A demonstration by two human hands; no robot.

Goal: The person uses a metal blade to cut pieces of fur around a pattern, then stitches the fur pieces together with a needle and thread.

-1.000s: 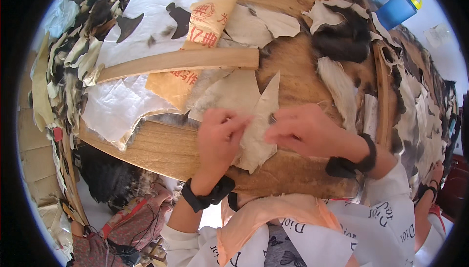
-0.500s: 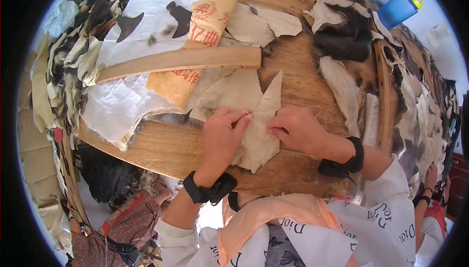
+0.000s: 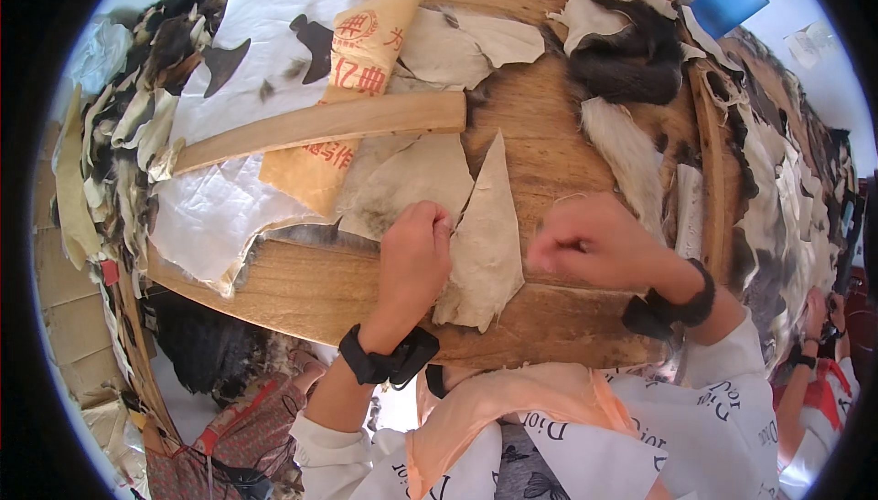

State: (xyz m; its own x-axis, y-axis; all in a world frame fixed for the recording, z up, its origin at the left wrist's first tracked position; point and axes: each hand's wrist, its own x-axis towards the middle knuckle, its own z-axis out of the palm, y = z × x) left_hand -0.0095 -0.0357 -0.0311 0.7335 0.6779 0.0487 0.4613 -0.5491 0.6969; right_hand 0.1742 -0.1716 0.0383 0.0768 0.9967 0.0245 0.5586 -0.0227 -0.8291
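Note:
Two pale pieces of hide meet in front of me on the wooden board: a broad piece (image 3: 402, 180) on the left and a pointed one (image 3: 489, 235) on the right. My left hand (image 3: 416, 249) is closed, pinching the hide where the two edges come together. To the right of the pointed piece, and apart from it, my right hand (image 3: 599, 239) is raised above the board with its fingers curled together. Motion blurs those fingertips, and what they hold is hidden. A faint, pale thread-like line shows above that hand.
A wooden bar (image 3: 320, 130) lies across white sheeting (image 3: 210, 226) and an orange printed sheet (image 3: 375, 47). Dark fur (image 3: 631, 61) and a white fur strip (image 3: 622, 148) lie right. Behind stands a blue yellow-lidded bottle (image 3: 732, 2). Other people sit at both sides.
My right hand has moved right, away from the hide seam, and turned. My left hand stays at the seam. The whole view has shifted slightly.

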